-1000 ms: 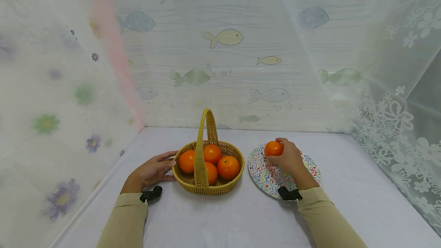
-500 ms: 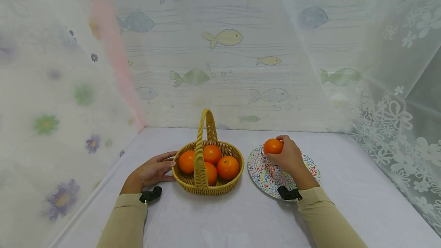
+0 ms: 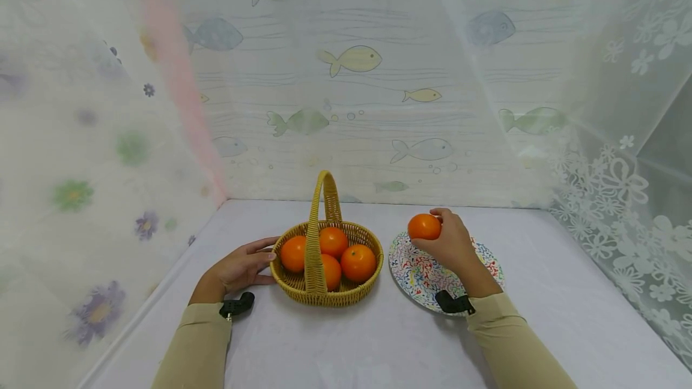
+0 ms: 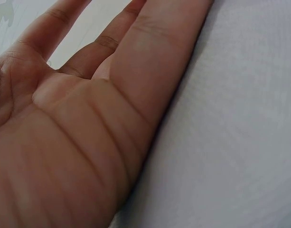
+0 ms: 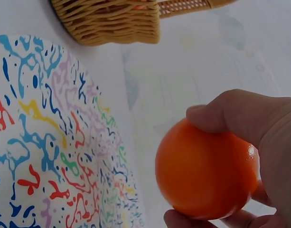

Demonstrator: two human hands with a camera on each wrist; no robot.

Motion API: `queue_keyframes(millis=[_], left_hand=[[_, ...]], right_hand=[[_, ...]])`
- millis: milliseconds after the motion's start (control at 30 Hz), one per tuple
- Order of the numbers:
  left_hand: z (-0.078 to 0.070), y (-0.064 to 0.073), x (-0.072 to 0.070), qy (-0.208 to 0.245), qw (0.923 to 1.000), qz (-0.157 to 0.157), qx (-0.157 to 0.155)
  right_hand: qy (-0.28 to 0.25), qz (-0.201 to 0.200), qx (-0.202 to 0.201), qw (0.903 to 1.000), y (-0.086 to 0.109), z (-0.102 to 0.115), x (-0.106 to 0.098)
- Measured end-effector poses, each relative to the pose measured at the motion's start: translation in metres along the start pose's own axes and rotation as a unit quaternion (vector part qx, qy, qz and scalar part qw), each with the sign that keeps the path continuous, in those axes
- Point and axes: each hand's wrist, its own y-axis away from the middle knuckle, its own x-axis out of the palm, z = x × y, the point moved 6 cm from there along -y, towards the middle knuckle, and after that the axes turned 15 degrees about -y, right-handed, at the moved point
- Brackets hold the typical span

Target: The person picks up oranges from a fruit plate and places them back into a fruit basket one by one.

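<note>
In the head view my right hand holds an orange above the far left part of a round plate with a multicoloured squiggle pattern. The right wrist view shows the thumb and fingers around that glossy orange, raised clear of the plate. My left hand rests against the left side of a yellow wicker basket, its thumb at the rim and its fingers fairly straight. Several oranges lie inside the basket. The left wrist view shows mostly the palm; the basket is out of sight there.
A tall arched handle rises over the basket. White cloth covers the table, with a gap between basket and plate. A fish-patterned curtain hangs behind, and more curtains stand at both sides.
My right hand has lifted the orange from near the plate's surface and shifted it slightly left and away. The left hand and the basket have stayed put.
</note>
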Motion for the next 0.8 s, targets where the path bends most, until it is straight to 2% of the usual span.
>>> queue_keyframes(millis=[533, 800], left_hand=[[0.001, 0.000, 0.000, 0.002, 1.0000, 0.001, 0.001], [0.000, 0.000, 0.000, 0.004, 1.0000, 0.002, 0.002]], right_hand=[[-0.023, 0.025, -0.064, 0.9973, 0.009, 0.027, 0.006], [-0.028, 0.037, -0.076, 0.9960, 0.013, 0.033, 0.008]])
